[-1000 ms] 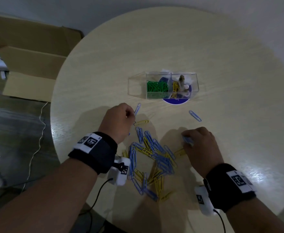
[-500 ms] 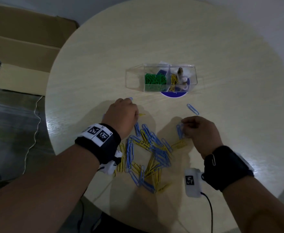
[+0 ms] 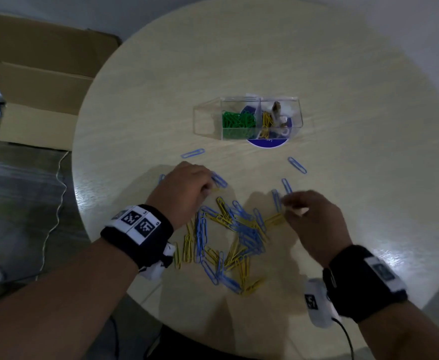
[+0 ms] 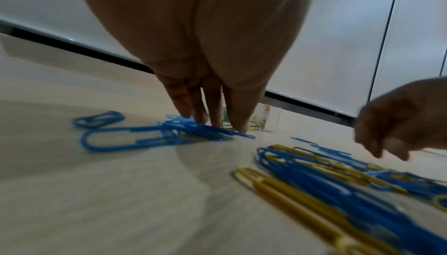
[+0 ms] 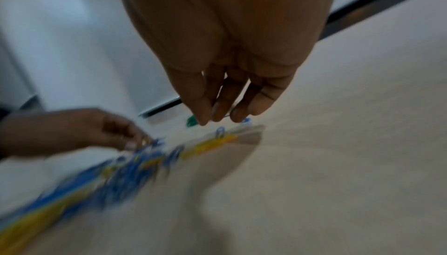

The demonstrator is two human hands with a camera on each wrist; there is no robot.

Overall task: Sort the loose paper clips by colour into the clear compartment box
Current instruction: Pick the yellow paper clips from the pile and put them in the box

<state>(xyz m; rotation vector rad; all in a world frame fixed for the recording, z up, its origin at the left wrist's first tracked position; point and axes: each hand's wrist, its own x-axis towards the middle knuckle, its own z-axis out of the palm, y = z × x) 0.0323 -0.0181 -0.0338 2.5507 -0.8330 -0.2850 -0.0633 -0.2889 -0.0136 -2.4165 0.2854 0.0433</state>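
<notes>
A cardboard box (image 3: 39, 81) lies on the floor left of the round tabletop (image 3: 343, 203). The left hand (image 3: 180, 189) presses straight fingers onto blue paper clips (image 4: 200, 129); the clear compartment box (image 3: 248, 118) sits beyond; the right hand's (image 3: 314, 219) grip cannot be told, beside the mixed pile (image 3: 228, 237).

Left hand (image 3: 180, 189), right hand (image 3: 314, 219) (both palm-down)

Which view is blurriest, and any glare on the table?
Right wrist view: worst, paper clip pile smeared into streaks. Left wrist view: blue clips under the left hand fairly sharp, foreground soft. Head view: dim, glare patches on the table edges.
</notes>
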